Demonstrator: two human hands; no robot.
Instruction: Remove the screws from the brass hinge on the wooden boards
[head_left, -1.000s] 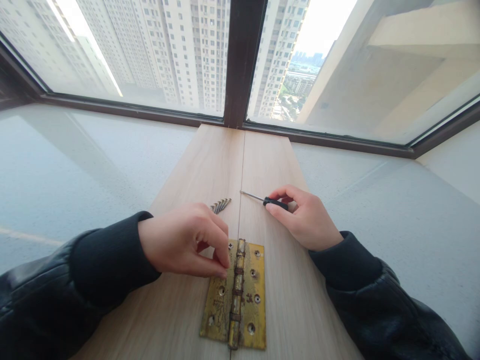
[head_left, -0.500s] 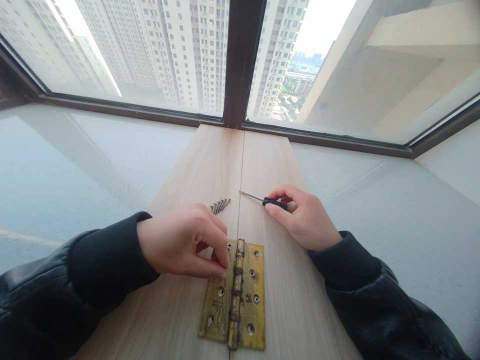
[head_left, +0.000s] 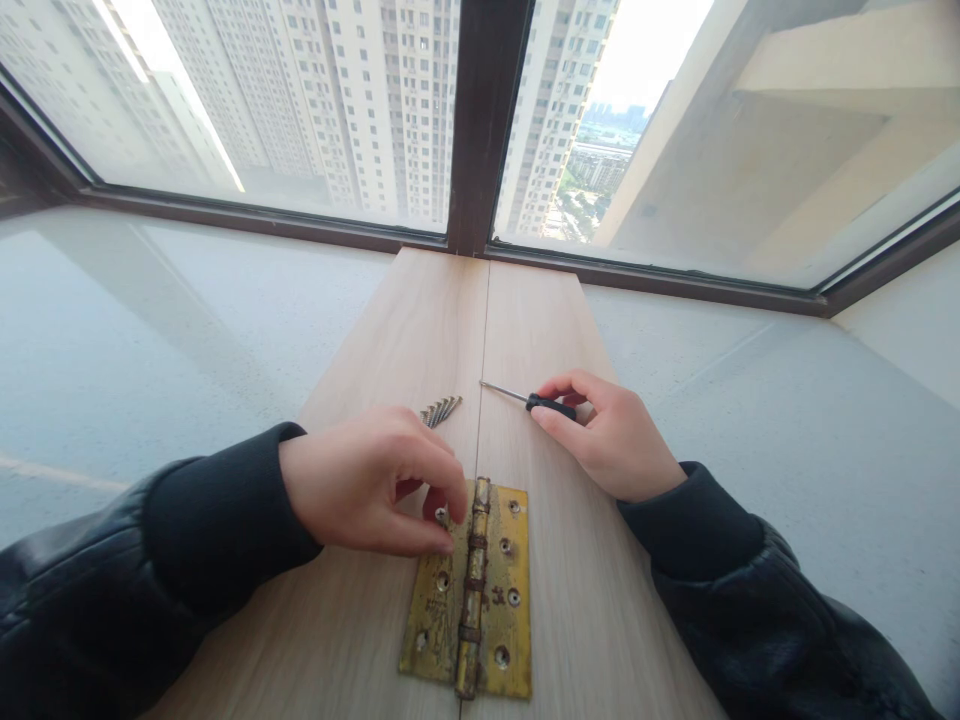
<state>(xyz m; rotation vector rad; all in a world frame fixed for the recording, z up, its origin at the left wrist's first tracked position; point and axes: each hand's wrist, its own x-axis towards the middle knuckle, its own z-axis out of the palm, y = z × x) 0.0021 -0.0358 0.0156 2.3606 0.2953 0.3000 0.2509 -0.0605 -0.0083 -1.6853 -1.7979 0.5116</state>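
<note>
My left hand (head_left: 382, 485) is curled over the left leaf of a worn brass hinge (head_left: 474, 595), thumb and fingers around a screw (head_left: 441, 514). Only the screw's cross-slotted head shows; the fingers hide its shaft and tip. In my right hand (head_left: 600, 425) is the black handle of a screwdriver (head_left: 551, 405), its metal shaft pointing left. The hinge lies unfolded over the seam between two pale wooden boards (head_left: 525, 330). Several loose screws (head_left: 442, 410) lie side by side beyond my left hand.
The boards extend toward a dark window frame (head_left: 471, 130) at the back. Pale, speckled surfaces (head_left: 187, 340) lie on both sides. Tall buildings are visible through the glass.
My left hand has shifted slightly right, and its index finger has moved away from the thumb, exposing the screw head between them. My right hand and the screwdriver stay nearly still.
</note>
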